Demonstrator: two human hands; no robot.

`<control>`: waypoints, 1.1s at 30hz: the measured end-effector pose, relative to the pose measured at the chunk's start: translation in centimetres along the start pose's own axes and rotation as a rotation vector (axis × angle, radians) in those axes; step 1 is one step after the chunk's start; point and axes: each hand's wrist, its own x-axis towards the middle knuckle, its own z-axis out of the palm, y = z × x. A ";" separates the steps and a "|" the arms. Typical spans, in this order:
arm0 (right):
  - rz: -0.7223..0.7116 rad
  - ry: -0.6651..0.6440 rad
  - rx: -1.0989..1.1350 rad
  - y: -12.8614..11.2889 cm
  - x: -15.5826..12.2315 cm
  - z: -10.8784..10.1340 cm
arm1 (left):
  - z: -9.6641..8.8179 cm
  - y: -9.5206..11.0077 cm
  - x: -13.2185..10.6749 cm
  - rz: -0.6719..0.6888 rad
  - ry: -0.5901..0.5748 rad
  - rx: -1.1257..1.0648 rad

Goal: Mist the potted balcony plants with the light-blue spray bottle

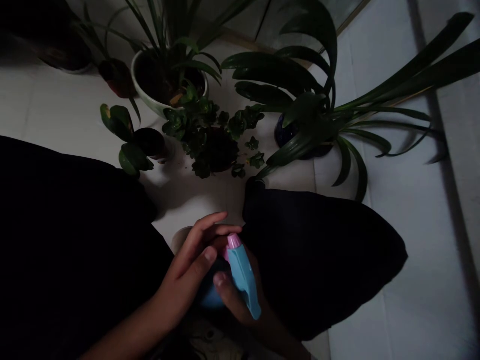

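Note:
A spray bottle (pixel 243 275) with a light blue head and a pink nozzle is between my knees, its nozzle pointing away from me. My right hand (pixel 233 299) is wrapped round it below the head, thumb on the near side; the other fingers are mostly hidden. Beside the nozzle on the left, my left hand (pixel 198 250) has its fingers stretched out and its thumb apart. Whether its fingertips touch the nozzle I cannot tell. Much of the bottle's blue body is hidden in shadow and behind my hands.
Potted plants stand ahead on pale floor tiles: a small leafy plant (pixel 204 135), a grassy plant in a pale pot (pixel 144 97), a broad-leaved seedling (pixel 129 135) and a long-leaved plant (pixel 303 125). My dark-clothed legs (pixel 318 250) flank the hands. The light is dim.

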 end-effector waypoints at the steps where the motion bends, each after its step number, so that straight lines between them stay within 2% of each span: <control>1: -0.023 0.014 0.010 0.0 0.1 0.0 | 0.0 -0.1 0.0 -0.009 -0.001 0.002; 4: -0.049 0.062 0.032 0.3 0.1 0.0 | -0.3 -0.4 -0.2 -0.068 -0.001 0.040; 8: -0.018 0.057 0.039 0.7 0.1 0.0 | -0.7 -0.9 -0.4 -0.126 -0.011 0.088; 15: 0.029 0.062 0.059 1.0 0.2 0.1 | -0.8 -0.9 -0.6 -0.124 -0.044 0.093; 19: -0.008 0.035 0.048 0.7 -0.1 0.0 | -0.5 -0.7 -0.4 -0.078 -0.033 0.054; 24: 0.025 -0.032 0.020 -0.1 -0.3 -0.1 | -0.5 -0.4 -0.3 -0.029 0.037 0.046; 28: -0.038 -0.042 0.036 0.1 0.2 -0.3 | -0.6 -0.4 -0.1 -0.023 0.114 0.111; 30: -0.071 -0.022 0.037 0.3 0.4 -0.2 | -0.7 -0.6 0.1 -0.080 0.177 0.154; 33: -0.088 0.020 0.009 0.7 0.4 -0.1 | -0.7 -1.0 0.5 -0.252 0.236 0.164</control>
